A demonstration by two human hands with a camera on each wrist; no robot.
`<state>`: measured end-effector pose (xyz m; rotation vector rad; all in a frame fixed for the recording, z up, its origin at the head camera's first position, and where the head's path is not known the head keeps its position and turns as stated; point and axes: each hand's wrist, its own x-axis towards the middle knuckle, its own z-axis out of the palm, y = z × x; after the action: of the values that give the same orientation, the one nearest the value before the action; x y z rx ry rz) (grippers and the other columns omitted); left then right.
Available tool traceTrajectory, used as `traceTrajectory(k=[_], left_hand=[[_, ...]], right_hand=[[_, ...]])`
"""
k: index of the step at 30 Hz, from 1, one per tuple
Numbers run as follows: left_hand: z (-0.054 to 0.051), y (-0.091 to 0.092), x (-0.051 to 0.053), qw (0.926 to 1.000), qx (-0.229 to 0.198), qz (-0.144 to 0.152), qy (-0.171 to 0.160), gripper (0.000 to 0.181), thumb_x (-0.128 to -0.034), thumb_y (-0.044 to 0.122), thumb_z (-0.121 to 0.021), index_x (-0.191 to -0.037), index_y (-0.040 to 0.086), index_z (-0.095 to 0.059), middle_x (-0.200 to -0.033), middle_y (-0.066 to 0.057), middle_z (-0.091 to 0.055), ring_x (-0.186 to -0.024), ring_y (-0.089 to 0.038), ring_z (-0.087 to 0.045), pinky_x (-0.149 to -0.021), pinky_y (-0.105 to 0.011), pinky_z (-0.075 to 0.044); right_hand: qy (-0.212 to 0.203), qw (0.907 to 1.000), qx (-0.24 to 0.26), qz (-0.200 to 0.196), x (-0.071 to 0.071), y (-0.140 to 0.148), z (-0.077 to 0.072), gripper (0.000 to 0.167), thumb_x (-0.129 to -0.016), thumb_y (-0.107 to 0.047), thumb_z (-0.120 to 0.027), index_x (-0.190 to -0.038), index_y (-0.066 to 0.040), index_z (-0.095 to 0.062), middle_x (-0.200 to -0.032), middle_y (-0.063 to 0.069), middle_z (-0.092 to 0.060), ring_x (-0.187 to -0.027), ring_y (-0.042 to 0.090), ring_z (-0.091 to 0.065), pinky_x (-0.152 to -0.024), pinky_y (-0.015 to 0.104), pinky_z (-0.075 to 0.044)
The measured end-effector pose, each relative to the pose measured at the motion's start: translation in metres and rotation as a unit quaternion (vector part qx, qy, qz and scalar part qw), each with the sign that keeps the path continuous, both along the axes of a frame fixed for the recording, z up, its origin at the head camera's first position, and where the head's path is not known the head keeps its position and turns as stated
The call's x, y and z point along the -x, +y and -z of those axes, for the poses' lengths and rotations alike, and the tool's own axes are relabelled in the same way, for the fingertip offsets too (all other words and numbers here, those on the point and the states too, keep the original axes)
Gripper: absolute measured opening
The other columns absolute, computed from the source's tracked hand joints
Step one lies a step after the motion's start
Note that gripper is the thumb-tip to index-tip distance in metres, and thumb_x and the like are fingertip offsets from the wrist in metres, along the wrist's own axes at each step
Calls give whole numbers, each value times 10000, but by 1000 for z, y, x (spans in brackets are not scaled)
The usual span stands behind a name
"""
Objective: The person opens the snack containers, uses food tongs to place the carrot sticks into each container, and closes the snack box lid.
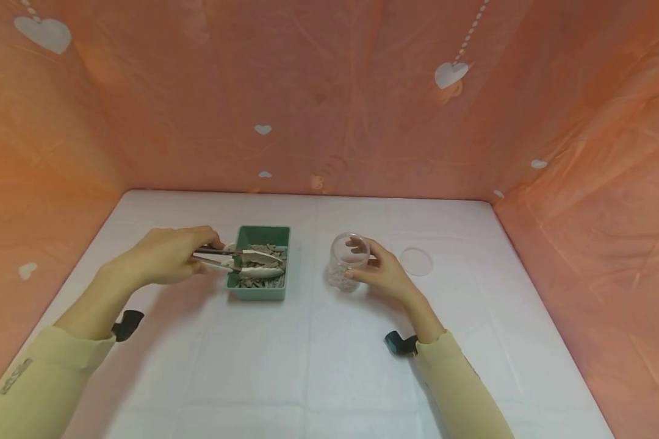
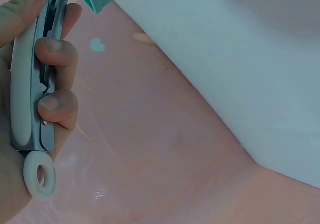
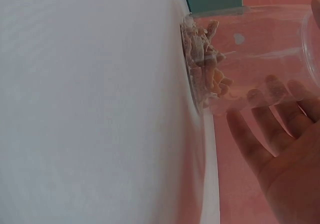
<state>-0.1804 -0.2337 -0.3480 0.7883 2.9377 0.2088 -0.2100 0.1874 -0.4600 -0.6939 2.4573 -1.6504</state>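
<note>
I am gripping silver metal tongs (image 1: 261, 272) with my left hand (image 1: 172, 255) over a rectangular green plastic box (image 1: 258, 294); my right hand (image 1: 385, 272) is curling around a clear cylindrical plastic jar (image 1: 344, 263) at right.

From my head view I see orange sheeting (image 1: 329, 91) at the back and both sides, wrinkled. Pale heart prints (image 1: 451, 75), the two largest under dotted lines (image 1: 472, 29). White tablecloth (image 1: 263, 366) below, faint creases.
</note>
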Motion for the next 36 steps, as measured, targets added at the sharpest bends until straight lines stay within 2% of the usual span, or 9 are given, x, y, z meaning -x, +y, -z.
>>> traceTrajectory(k=[6,10,15,25,33,36], left_hand=[[2,-4,-1,10000,-39,-6,50,351,-825,217,-869,-1127,237,-693,-1130,8,-740,-825,-261,-712,-613,-503,-493],[2,-6,-4,9999,-80,-85,48,367,-837,248,-865,-1161,238,-692,-1171,-14,-742,-893,-287,-727,-644,-534,-505],[-1,-8,-7,9997,-174,-188,59,382,-855,288,-857,-1193,235,-685,-1215,-29,-735,-958,-297,-728,-701,-570,-516],[-9,-16,-12,9974,-507,-469,208,383,-863,274,-851,-1202,237,-677,-1200,-38,-738,-929,-244,-698,-746,-585,-509],[-17,-18,-14,9955,-691,-575,315,398,-856,278,-864,-1206,239,-679,-1109,-3,-739,-820,-158,-632,-717,-495,-487],[-21,-16,-14,9943,-835,-525,412,394,-856,277,-865,-1201,244,-677,-1081,9,-744,-802,-142,-624,-694,-442,-468]], right_hand=[[-19,10000,17,-8,1,-1,-1,736,-858,-61,-850,-1507,-49,-503,-1456,159,-587,-1350,356,-554,-1105,521,-448],[-12,10000,15,1,1,-1,-1,739,-857,-57,-851,-1508,-41,-500,-1451,161,-590,-1349,351,-555,-1106,514,-448],[-16,10000,-38,35,1,0,0,747,-856,-74,-858,-1510,-42,-497,-1447,137,-595,-1338,330,-567,-1099,493,-460],[-88,10000,0,10,0,-1,-1,742,-858,-100,-861,-1506,-57,-502,-1449,121,-594,-1324,330,-580,-1093,491,-466],[-169,9999,26,9,0,-1,-1,748,-859,-75,-855,-1513,-51,-492,-1461,130,-585,-1321,352,-582,-1095,507,-461],[-180,9998,51,12,0,-1,-1,751,-860,-65,-852,-1515,-41,-487,-1463,132,-584,-1325,348,-580,-1098,505,-459]])
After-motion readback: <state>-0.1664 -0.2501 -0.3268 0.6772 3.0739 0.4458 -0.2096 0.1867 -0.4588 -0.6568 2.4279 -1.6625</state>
